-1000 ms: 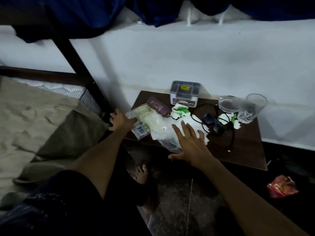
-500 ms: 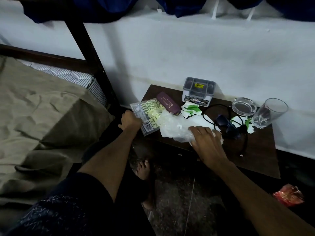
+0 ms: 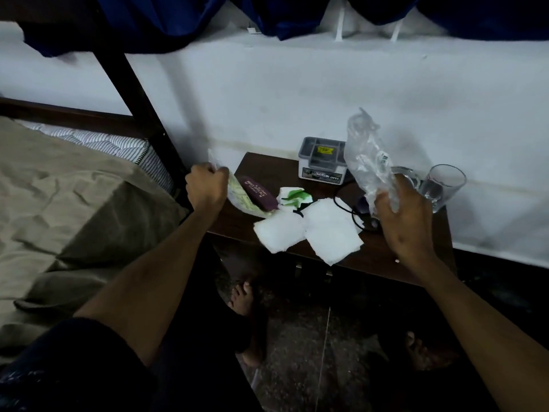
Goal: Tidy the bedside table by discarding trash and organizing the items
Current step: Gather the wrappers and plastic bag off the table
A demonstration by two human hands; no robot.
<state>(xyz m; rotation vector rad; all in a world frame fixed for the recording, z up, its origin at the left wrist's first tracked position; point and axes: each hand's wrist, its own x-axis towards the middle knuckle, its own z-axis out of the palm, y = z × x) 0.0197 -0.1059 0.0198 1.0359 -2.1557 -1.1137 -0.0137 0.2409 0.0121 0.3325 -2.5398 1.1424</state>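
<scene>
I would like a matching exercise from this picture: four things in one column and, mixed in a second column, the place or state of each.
Things:
1. clear plastic bag
2. drinking glass
3. maroon case
4. white napkins

Places or states:
A. lying flat near the front edge of the table
B. held up in the right hand
C. standing at the right back corner
D. lying beside the left hand

Pairs: 1-B, 2-C, 3-D, 4-A
</scene>
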